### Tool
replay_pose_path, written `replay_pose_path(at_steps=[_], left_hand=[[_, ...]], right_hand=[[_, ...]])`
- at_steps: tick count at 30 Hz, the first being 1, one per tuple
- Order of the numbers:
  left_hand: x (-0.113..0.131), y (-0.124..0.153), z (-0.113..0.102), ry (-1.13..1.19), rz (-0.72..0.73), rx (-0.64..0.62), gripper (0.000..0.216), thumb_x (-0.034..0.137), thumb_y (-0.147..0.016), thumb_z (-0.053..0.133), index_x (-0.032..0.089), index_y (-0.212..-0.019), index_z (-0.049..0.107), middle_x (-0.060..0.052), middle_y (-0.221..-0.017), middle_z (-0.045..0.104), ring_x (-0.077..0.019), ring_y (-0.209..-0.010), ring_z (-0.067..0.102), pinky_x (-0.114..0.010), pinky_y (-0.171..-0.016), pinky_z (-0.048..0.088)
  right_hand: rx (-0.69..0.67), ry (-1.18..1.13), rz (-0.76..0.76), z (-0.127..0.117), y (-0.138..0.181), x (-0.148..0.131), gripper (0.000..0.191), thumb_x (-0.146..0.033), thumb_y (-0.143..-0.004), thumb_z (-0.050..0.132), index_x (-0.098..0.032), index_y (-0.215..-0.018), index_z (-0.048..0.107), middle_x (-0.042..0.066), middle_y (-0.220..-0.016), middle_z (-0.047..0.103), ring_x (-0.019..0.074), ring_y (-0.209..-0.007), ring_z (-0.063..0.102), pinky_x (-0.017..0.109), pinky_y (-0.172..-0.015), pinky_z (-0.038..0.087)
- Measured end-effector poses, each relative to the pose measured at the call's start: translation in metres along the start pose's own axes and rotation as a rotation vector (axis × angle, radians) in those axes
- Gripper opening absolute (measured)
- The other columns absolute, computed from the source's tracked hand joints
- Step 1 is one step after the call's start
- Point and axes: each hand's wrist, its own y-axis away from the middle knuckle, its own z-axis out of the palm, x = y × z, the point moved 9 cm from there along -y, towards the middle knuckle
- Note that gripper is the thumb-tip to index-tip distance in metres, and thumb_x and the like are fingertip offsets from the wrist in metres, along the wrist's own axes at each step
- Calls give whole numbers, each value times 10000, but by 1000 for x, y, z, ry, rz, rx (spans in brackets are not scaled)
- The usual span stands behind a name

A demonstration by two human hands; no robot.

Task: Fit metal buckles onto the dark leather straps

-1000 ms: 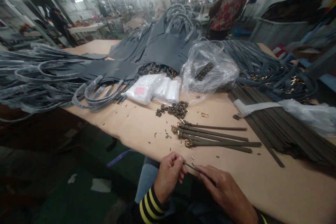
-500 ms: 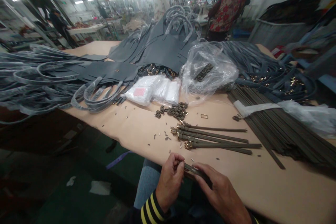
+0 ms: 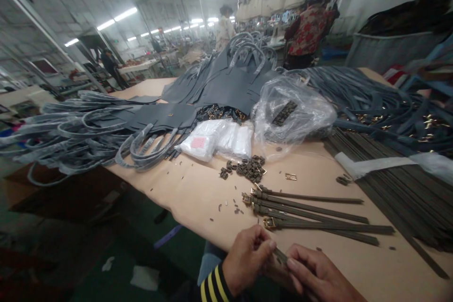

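Note:
Close to the table's front edge, my left hand (image 3: 249, 252) pinches one end of a dark olive strap (image 3: 280, 255). My right hand (image 3: 314, 271) grips the same strap a little further along, with thumb and fingers pressed together. Fingers cover much of the strap, so its ends are hidden. Just beyond my hands lie several buckled straps (image 3: 318, 219) with gold buckles at their left ends. A heap of small olive loops (image 3: 249, 167) sits behind them, and a loose gold rectangular buckle (image 3: 290, 177) lies to its right.
A bundle of long olive straps (image 3: 392, 198) with a white band covers the right side. White plastic packets (image 3: 205, 141) and a clear bag (image 3: 293, 108) stand mid-table. Grey bag panels with handles (image 3: 226, 80) are piled behind. A person in a red floral top (image 3: 307, 28) stands beyond.
The camera view has tilted up and turned left, so the scene sits lower and further right. My right hand has closed in on the strap, nearer my left hand.

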Motion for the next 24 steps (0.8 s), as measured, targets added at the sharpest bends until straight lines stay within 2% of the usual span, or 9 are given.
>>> replay_pose_path(at_steps=[3, 5, 7, 10, 14, 18, 22, 23, 24], left_hand=[[33, -15, -58, -454, 223, 288, 128, 235, -776, 441, 165, -727, 535, -29, -692, 571, -137, -647, 511, -245, -603, 409], [43, -30, -95, -698, 264, 462, 144, 207, -796, 404, 161, -806, 540, -45, -768, 570, -147, -702, 513, -268, -666, 415], [40, -50, -119, -755, 241, 507, 147, 177, -788, 403, 150, -781, 547, -59, -764, 556, -168, -722, 504, -307, -701, 406], [30, -76, -133, -782, 208, 508, 112, 141, -750, 445, 152, -724, 553, -58, -752, 533, -184, -740, 495, -334, -725, 392], [24, -89, -133, -743, 177, 475, 104, 118, -723, 465, 159, -669, 543, -44, -743, 510, -177, -727, 491, -335, -727, 386], [30, -81, -126, -613, 161, 412, 87, 151, -731, 466, 158, -694, 545, -34, -732, 526, -163, -727, 503, -311, -717, 396], [28, -54, -85, -377, 100, 214, 190, 298, -767, 447, 139, -723, 541, -1, -582, 540, -115, -520, 512, -237, -504, 423], [23, -46, -70, -263, 65, 149, 229, 342, -766, 448, 134, -720, 533, -4, -587, 553, -100, -480, 503, -217, -456, 411], [15, -36, -52, -18, -15, 73, 249, 374, -742, 486, 129, -712, 523, -10, -597, 563, -85, -452, 489, -203, -426, 396]], right_hand=[[35, -61, 80, -5, -8, 16, 486, -667, -694, 381, -193, -582, 382, -92, -446, 314, 41, -349, 238, 179, -361, 185], [43, -65, 101, -6, -12, 21, 504, -686, -677, 380, -191, -584, 384, -88, -459, 329, 39, -352, 250, 176, -360, 191], [33, -64, 99, -5, -15, 22, 517, -693, -676, 370, -185, -583, 394, -83, -467, 338, 37, -357, 249, 176, -361, 189], [12, -87, 101, -4, -16, 22, 509, -680, -693, 367, -180, -606, 402, -76, -493, 369, 34, -366, 248, 175, -364, 185], [10, -123, 105, -3, -15, 24, 484, -661, -704, 382, -182, -642, 408, -70, -518, 401, 32, -364, 252, 174, -359, 177], [36, -152, 106, -5, -14, 24, 464, -647, -701, 398, -186, -648, 407, -67, -519, 417, 36, -363, 256, 175, -358, 179], [135, -113, 52, -17, -11, 10, 404, -580, -719, 427, -179, -670, 434, -53, -537, 434, 63, -414, 325, 190, -406, 262], [174, -96, 26, -21, -10, 3, 378, -550, -720, 446, -174, -692, 454, -43, -553, 447, 81, -453, 373, 202, -442, 306], [210, -81, -3, -25, -8, -3, 352, -520, -718, 464, -168, -719, 473, -28, -580, 470, 104, -508, 425, 220, -490, 348]])
